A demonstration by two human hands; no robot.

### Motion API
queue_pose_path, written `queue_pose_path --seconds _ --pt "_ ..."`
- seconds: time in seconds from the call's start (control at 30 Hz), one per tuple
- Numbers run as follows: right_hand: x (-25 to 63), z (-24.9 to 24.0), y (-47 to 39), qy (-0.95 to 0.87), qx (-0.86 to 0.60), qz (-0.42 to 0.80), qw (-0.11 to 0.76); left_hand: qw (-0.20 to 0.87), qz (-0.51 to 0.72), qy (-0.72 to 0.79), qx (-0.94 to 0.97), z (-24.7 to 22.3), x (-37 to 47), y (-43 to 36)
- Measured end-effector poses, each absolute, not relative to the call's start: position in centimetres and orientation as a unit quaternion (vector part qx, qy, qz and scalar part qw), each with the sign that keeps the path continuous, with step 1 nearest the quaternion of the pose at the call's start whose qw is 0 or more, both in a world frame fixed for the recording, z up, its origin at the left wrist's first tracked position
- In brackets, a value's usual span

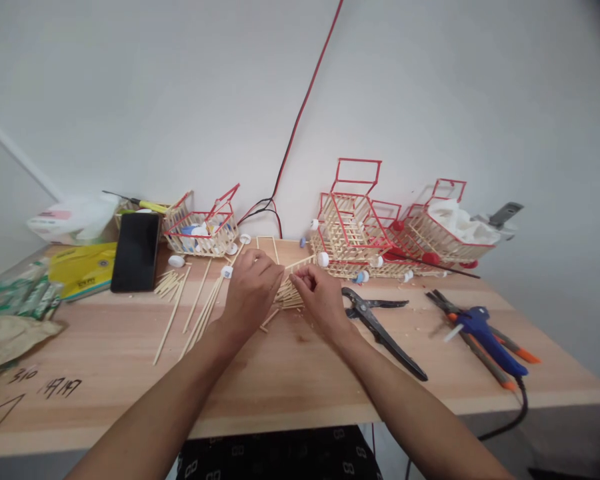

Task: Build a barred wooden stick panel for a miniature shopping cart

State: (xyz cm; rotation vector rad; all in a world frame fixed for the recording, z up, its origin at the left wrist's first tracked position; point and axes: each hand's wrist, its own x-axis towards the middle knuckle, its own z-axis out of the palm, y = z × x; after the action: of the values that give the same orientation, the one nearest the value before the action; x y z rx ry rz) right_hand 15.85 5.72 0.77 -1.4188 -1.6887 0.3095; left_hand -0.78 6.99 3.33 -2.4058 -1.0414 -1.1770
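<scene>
My left hand (253, 287) is closed, its fingers curled in above the table's middle. From its fingertips a thin wooden stick (301, 262) appears to run right, passing behind my other hand. My right hand (321, 297) faces it closely, thumb and forefinger pinched together; what lies between them is too small to make out. Below and between both hands is a pile of short cut sticks (290, 298). Several long sticks (200, 327) lie left of my left hand. Black-handled cutters (380, 328) rest just right of my right hand.
Small stick-built carts with red edges (353, 220) stand along the wall; a smaller cart (203, 233) is at left. A phone (136, 252) leans near a yellow packet (83, 270). At right lie a blue glue gun (490, 337) and orange-handled pliers (485, 360).
</scene>
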Motion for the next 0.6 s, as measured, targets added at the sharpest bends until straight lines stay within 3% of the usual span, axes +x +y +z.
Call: queue_pose_path --seconds 0.4,0.6 --pt "16.4 1.8 5.4 -0.624 -0.562 0.188 0.51 0.149 -0.442 -0.36 -0.808 3.6 -1.6 7.5" --pt "16.5 1.6 5.6 -0.634 -0.549 0.207 0.503 0.148 -0.452 -0.364 -0.801 3.9 -1.8 7.5"
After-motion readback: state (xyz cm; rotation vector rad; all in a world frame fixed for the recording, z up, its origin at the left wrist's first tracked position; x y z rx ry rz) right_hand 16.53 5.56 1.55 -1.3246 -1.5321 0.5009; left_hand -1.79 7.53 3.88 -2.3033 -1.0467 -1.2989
